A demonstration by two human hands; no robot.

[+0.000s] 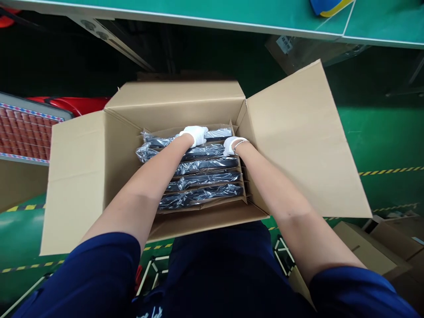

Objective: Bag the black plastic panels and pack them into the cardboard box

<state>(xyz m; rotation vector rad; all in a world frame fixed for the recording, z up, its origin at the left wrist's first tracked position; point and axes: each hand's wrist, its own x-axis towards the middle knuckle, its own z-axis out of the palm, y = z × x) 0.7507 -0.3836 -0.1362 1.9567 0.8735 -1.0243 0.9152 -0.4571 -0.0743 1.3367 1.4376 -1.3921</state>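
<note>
An opened cardboard box stands in front of me, its flaps folded outward. Inside it, several flat black items in clear plastic stand on edge in a row, separated by cardboard dividers. My left hand, in a white glove, reaches in over the items at the far side of the row. My right hand, gloved too, is down at the right end of the second item from the far side. The fingers of both hands are mostly hidden among the items, so their grip does not show.
A green-topped workbench runs along the far side, with a blue and yellow object on it. At left is a panel of reddish-brown pieces. Other cardboard boxes stand at lower right. Yellow-black tape marks the green floor.
</note>
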